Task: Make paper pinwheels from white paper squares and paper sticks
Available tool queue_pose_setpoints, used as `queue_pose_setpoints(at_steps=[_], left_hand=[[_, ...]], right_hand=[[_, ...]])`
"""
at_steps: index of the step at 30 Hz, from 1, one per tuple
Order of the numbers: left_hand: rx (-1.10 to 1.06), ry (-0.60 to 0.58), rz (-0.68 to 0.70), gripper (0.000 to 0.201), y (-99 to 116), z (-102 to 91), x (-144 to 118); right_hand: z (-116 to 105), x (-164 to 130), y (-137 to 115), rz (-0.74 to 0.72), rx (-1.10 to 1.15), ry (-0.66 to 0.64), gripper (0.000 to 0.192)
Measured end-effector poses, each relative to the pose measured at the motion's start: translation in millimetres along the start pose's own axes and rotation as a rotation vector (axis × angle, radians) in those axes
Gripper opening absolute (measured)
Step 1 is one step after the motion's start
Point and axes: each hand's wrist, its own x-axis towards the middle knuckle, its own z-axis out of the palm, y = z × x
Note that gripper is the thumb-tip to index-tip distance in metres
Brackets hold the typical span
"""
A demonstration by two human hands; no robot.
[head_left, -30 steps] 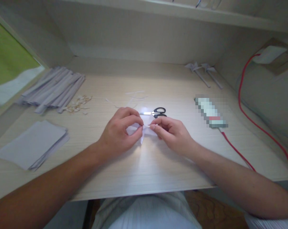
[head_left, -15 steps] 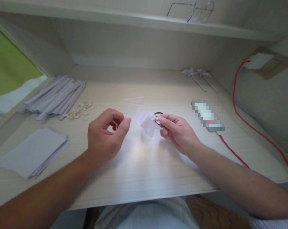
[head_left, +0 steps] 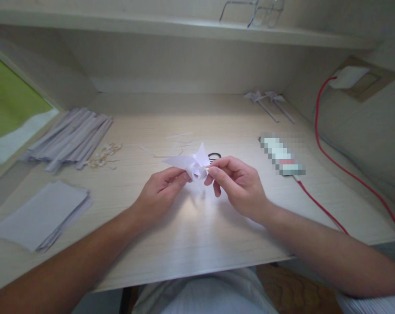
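Observation:
A small folded white paper pinwheel [head_left: 192,164] is held just above the middle of the pale wooden desk [head_left: 197,235]. My left hand [head_left: 159,194] pinches its lower left side with the fingertips. My right hand [head_left: 238,183] pinches its right side between thumb and forefinger. Black-handled scissors [head_left: 214,156] lie on the desk right behind the paper, mostly hidden by it.
A stack of white sheets [head_left: 42,216] lies at the front left, a pile of rolled paper sticks [head_left: 69,137] behind it, small pale bits [head_left: 104,155] beside them. Two finished pinwheels on sticks [head_left: 266,102] lie at the back right. A red cable [head_left: 334,148] runs along the right.
My left hand let go of the paper and drew back, then returned to it. The paper, which hung opened out from my right hand, is gathered between both hands again.

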Motion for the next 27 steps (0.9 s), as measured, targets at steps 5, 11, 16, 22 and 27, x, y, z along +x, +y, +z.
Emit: queue_pose_setpoints(at_steps=[5, 11, 16, 22, 27], left_hand=[[0.044, 0.028, 0.066, 0.027, -0.4, -0.4, -0.3], [0.084, 0.008, 0.151, 0.025, -1.7, -1.1, 0.9], [0.115, -0.004, 0.169, 0.023, -0.2, -2.4, 1.2], [0.158, -0.028, 0.151, 0.023, 2.3, -2.7, 1.0], [0.154, -0.074, 0.133, 0.025, 2.3, -1.9, 0.7]], right_hand=[[-1.6, -1.5, 0.2, -0.036, -0.113, -0.018, 0.016], [-3.9, -2.9, -0.8, -0.152, -0.36, -0.002, 0.012], [-5.9, -4.3, -3.7, -0.243, -0.586, -0.035, 0.012], [-6.3, -5.0, -7.6, -0.319, -0.772, -0.058, 0.013], [-6.4, -4.7, -8.5, -0.294, -0.801, -0.067, 0.014]])
